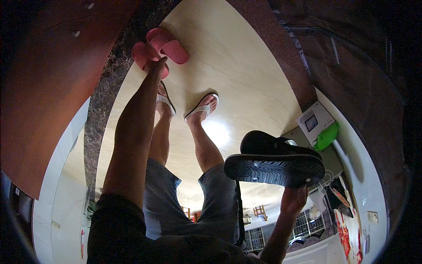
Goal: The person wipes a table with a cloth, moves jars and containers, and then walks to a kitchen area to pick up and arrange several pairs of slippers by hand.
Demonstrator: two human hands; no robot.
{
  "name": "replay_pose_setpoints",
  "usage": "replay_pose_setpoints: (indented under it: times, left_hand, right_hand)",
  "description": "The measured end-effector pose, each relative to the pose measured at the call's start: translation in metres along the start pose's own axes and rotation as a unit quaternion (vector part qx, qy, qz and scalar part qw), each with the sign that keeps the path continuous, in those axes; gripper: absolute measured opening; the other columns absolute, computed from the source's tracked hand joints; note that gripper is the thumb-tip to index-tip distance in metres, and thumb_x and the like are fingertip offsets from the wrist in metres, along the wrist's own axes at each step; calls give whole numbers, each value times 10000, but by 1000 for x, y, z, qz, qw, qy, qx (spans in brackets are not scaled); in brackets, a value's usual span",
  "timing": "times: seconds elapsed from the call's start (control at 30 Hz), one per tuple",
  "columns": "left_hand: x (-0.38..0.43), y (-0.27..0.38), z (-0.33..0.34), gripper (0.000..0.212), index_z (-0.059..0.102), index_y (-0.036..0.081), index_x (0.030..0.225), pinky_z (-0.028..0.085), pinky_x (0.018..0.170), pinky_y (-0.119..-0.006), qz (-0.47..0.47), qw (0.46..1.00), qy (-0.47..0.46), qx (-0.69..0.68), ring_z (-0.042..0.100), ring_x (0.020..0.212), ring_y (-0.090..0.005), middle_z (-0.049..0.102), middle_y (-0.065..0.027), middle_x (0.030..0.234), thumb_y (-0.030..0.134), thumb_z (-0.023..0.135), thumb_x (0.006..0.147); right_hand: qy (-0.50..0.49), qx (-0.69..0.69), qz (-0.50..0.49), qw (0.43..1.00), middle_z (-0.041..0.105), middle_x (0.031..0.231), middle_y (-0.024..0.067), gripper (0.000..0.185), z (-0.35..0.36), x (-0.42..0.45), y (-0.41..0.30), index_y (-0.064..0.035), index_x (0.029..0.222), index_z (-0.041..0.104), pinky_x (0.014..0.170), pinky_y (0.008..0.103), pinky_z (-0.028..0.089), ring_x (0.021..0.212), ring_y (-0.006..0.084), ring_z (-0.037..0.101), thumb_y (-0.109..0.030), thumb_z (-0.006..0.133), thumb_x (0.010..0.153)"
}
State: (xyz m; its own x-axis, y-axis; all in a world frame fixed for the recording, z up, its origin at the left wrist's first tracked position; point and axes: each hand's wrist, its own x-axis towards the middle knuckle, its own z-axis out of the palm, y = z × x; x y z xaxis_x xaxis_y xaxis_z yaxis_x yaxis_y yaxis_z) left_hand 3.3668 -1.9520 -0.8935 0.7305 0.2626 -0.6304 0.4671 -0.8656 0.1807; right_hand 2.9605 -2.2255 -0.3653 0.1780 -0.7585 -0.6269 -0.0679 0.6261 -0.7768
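My left hand (155,66) reaches down to the floor and grips a pink slide slipper (141,54), partly covering it. Its mate, another pink slide slipper (176,51), lies just to the right. On the right side, my right hand (294,199) holds up a pair of black flip-flops by one end. The nearer black flip-flop (273,170) shows its grooved sole; the other black flip-flop (258,142) is behind it, with part of a pale strap showing. The fingers on the far side of the soles are hidden.
My feet stand on the beige floor (240,66) in white-strapped flip-flops (208,107). Dark marble edging (113,62) runs beside a brown panel at left. At right, a white box (315,122) and a green bag (326,137) sit on a grey surface.
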Motion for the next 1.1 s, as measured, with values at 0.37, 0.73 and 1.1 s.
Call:
replay_pose_setpoints:
  times: [0.37, 0.73, 1.1]
  left_hand:
    - [-207, 13, -163, 402, 716, 53, 1041, 531, 829, -386, 179, 942, -243, -144, 692, 892, -286, 729, -161, 967, 400, 693, 840]
    - [-436, -174, -285, 285, 718, 31, 955, 504, 673, -322, 19, 857, -235, -457, 623, 753, -150, 672, -50, 794, 302, 648, 902]
    - [-535, -146, -362, 381, 606, -23, 1220, 543, 767, -313, 23, 837, -178, -517, 703, 920, -207, 701, -127, 1061, 268, 580, 977]
  right_hand:
    - [-7, -59, 18, 998, 565, 1273, 173, 414, 76, -7, -8, 47, 1277, 549, 923, 337, 527, 1107, 272, 595, -180, 631, 941]
    - [-246, -75, 31, 966, 582, 1278, 95, 423, 150, -50, -67, -76, 1353, 513, 1023, 413, 441, 1169, 220, 562, -202, 625, 965]
    - [-373, -193, 37, 907, 614, 1204, 87, 418, 223, -155, -48, -46, 1314, 543, 934, 372, 497, 1084, 195, 591, -218, 657, 951]
